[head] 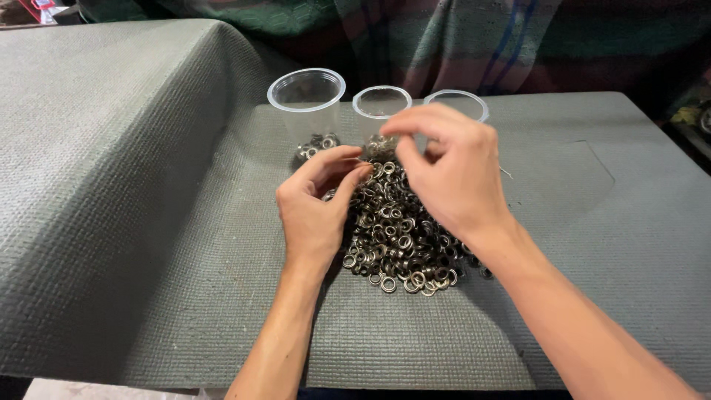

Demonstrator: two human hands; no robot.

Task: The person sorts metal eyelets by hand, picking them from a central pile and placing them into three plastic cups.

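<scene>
Ring pile (400,241): a heap of small metal rings is spread on the grey mat (592,244).
Left hand (315,211): laid at the pile's left edge, fingers pinched narrow; what is held cannot be told.
Right hand (448,167): raised over the pile's far end, fingertips drawn together.
Cups: three clear plastic cups (306,100) are stood just behind the pile.

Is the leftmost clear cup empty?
No, the leftmost cup has a small layer of metal rings at its bottom, like those in the pile on the mat.
</scene>
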